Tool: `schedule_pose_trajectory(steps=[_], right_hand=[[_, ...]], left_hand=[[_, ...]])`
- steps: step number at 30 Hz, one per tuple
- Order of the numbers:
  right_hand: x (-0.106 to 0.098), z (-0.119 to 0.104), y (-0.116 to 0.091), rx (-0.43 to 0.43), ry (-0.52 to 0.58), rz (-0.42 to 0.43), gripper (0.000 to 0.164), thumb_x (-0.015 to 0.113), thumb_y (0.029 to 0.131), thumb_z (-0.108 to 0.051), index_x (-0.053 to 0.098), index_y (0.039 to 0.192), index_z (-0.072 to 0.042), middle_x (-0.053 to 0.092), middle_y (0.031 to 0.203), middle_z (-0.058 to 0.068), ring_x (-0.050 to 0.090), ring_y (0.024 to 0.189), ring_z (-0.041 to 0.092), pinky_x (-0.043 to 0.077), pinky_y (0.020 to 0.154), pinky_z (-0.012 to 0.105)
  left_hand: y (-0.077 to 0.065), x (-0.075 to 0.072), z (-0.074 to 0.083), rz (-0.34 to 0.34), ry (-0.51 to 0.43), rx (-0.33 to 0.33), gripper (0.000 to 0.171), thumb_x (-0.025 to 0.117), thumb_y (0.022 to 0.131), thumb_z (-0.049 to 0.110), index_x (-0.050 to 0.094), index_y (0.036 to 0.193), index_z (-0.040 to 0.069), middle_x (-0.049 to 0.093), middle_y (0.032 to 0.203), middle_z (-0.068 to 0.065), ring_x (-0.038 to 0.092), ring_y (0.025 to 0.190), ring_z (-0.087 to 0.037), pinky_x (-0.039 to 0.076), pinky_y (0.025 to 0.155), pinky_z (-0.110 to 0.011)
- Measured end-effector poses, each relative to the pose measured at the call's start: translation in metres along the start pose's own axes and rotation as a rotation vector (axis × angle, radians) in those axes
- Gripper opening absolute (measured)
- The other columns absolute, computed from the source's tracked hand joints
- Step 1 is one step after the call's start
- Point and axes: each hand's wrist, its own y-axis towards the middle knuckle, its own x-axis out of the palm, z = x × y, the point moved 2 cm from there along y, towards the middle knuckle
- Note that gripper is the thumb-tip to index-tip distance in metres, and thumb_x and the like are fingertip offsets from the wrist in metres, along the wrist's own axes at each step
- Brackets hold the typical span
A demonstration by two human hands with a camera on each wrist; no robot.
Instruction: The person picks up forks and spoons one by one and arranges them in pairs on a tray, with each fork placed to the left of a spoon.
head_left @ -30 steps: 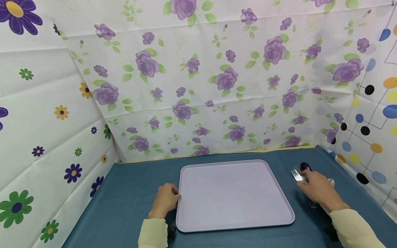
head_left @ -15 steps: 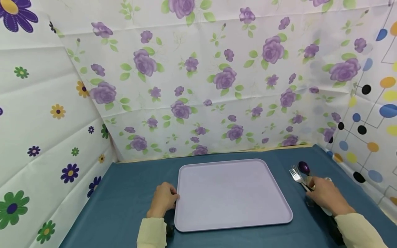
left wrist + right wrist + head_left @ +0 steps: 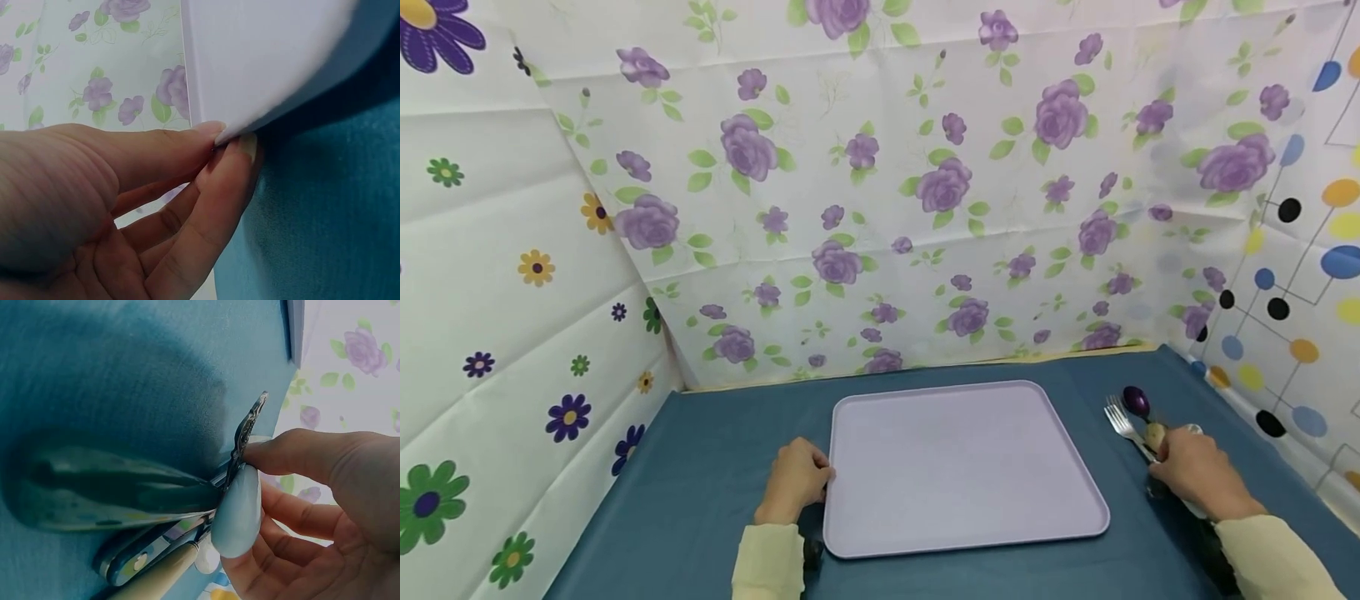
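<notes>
A pale lilac rectangular tray [image 3: 962,467] lies flat on the blue cloth. My left hand [image 3: 793,479] pinches its left edge, thumb above and fingers below, as the left wrist view shows. To the tray's right lies a cluster of cutlery: a silver fork [image 3: 1122,421], a dark purple spoon [image 3: 1136,402] and a piece with a beige handle [image 3: 159,569]. Over this cluster, my right hand [image 3: 1206,475] pinches a piece of cutlery with an ornate silver part [image 3: 245,431]. A pale, rounded piece [image 3: 237,512] sits at the fingertips; its kind is unclear.
The right wrist view also shows a large dark green glossy piece [image 3: 94,481] and a dark riveted handle [image 3: 134,559] beside the hand. Flowered sheets [image 3: 850,208] hang behind and left of the blue-covered table [image 3: 715,483]; a dotted sheet [image 3: 1292,350] hangs at right.
My right hand has drawn back towards me and right, from beside the fork's head to the handles, uncovering the purple spoon. The left hand stays at the tray's edge.
</notes>
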Motion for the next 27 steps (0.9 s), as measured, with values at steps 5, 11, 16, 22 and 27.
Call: schedule_pose_trajectory(steps=[5, 11, 16, 22, 27], right_hand=[[-0.0018, -0.0008, -0.0006, -0.005, 0.002, 0.004, 0.022, 0.069, 0.084, -0.017, 0.064, 0.087, 0.005, 0.060, 0.075, 0.012, 0.053, 0.062, 0.021, 0.049, 0.054, 0.041], [-0.0003, -0.0005, 0.0002, -0.015, 0.017, -0.004, 0.020, 0.068, 0.084, -0.017, 0.066, 0.085, 0.003, 0.060, 0.073, 0.009, 0.053, 0.061, 0.020, 0.048, 0.053, 0.039], [0.0011, -0.0021, 0.0017, -0.022, 0.017, 0.012, 0.017, 0.068, 0.084, -0.017, 0.065, 0.079, -0.001, 0.058, 0.069, 0.007, 0.052, 0.060, 0.019, 0.047, 0.052, 0.038], [0.0021, -0.0053, -0.0004, -0.036, 0.017, 0.048, 0.017, 0.068, 0.083, -0.018, 0.064, 0.073, -0.004, 0.055, 0.064, 0.005, 0.051, 0.057, 0.018, 0.043, 0.050, 0.035], [0.0037, -0.0086, -0.0023, -0.034, 0.038, 0.065, 0.024, 0.067, 0.084, -0.018, 0.060, 0.063, -0.008, 0.049, 0.056, 0.002, 0.049, 0.051, 0.017, 0.038, 0.047, 0.031]], left_hand=[[-0.0005, -0.0009, 0.0001, -0.006, -0.007, -0.005, 0.006, 0.071, 0.082, 0.000, 0.073, 0.076, 0.001, 0.063, 0.067, -0.008, 0.058, 0.047, -0.012, 0.056, 0.048, -0.032], [-0.0010, -0.0025, -0.0008, -0.015, -0.016, 0.014, 0.007, 0.071, 0.082, 0.000, 0.073, 0.076, 0.001, 0.065, 0.068, -0.009, 0.058, 0.048, -0.012, 0.056, 0.048, -0.032], [0.0004, -0.0026, -0.0004, -0.019, -0.012, 0.002, 0.007, 0.071, 0.082, 0.001, 0.073, 0.076, 0.001, 0.065, 0.067, -0.009, 0.058, 0.049, -0.013, 0.056, 0.049, -0.032], [0.0018, -0.0023, 0.0000, -0.026, -0.012, -0.014, 0.006, 0.072, 0.082, 0.002, 0.073, 0.076, 0.001, 0.064, 0.067, -0.008, 0.058, 0.050, -0.013, 0.057, 0.050, -0.032], [0.0016, -0.0047, 0.0007, -0.038, -0.019, -0.007, 0.007, 0.072, 0.081, 0.001, 0.074, 0.075, 0.001, 0.065, 0.065, -0.007, 0.059, 0.048, -0.012, 0.056, 0.049, -0.032]])
